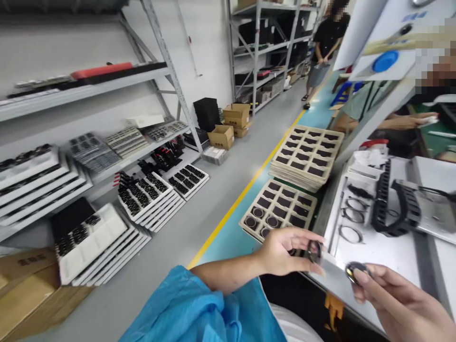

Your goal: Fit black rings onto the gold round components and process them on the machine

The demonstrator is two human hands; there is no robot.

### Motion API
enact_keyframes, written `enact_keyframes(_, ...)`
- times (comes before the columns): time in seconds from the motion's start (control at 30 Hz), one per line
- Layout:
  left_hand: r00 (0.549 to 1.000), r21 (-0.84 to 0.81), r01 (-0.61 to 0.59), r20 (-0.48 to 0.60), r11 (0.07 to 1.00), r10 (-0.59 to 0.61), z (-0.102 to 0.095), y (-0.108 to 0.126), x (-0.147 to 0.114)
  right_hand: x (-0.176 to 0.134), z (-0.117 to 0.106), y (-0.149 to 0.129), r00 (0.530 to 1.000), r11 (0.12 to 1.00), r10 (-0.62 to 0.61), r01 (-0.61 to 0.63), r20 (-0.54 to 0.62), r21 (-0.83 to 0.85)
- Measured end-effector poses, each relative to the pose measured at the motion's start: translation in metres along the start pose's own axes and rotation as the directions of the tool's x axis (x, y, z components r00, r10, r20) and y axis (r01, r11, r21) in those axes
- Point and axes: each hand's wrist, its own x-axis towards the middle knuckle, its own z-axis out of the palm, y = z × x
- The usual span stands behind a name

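Note:
My left hand (285,251) pinches a dark round watch case (314,251) between thumb and fingers, held on edge above the near rim of the workbench. To its right, my right hand (399,297) is closed on a round black watch part (352,270) with a yellowish spot, the thumb lying over it. The two pieces are apart. Beyond my left hand sits a beige compartment tray (313,206) with several round watch cases in its near pockets. On the white bench top, several metal rings (351,233) lie in a row.
A stack of beige trays (302,178) stands farther along the bench. A curved black rack (404,209) rests on the bench. Shelves with white trays (160,204) line the left wall. One person (324,42) stands in the aisle; another person's hand (406,121) is across the bench.

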Motion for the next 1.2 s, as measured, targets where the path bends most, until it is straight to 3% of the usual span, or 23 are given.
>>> enact_keyframes(0.13, 0.999, -0.181, -0.006, 0.041, 0.983, 0.014, -0.009, -0.012, 0.003, -0.007, 0.009, -0.020, 0.994, 0.996, 0.061, -0.066, 0.088, 0.056)
enact_keyframes(0.33, 0.994, -0.179, -0.097, 0.023, 0.979, 0.103, -0.005, -0.019, 0.010, -0.013, 0.019, -0.035, 0.979, 0.966, 0.175, -0.192, 0.109, 0.174)
enact_keyframes(0.53, 0.998, -0.250, -0.009, 0.053, 0.968, 0.023, -0.006, -0.015, 0.005, -0.014, 0.050, -0.059, 0.947, 0.902, 0.300, -0.321, 0.117, 0.288)
enact_keyframes(0.73, 0.999, -0.222, -0.011, 0.047, 0.975, 0.022, -0.009, -0.005, 0.000, -0.016, 0.067, -0.065, 0.968, 0.930, 0.227, -0.248, 0.107, 0.270)
enact_keyframes(0.87, 0.989, -0.201, -0.107, 0.082, 0.974, 0.126, -0.007, 0.001, 0.002, -0.020, 0.073, -0.064, 0.986, 0.952, 0.146, -0.163, 0.085, 0.259)
enact_keyframes(1.2, 0.963, -0.173, -0.188, 0.159, 0.967, 0.216, -0.001, 0.004, 0.009, -0.025, 0.074, -0.067, 0.998, 0.986, 0.064, -0.062, -0.008, 0.152)
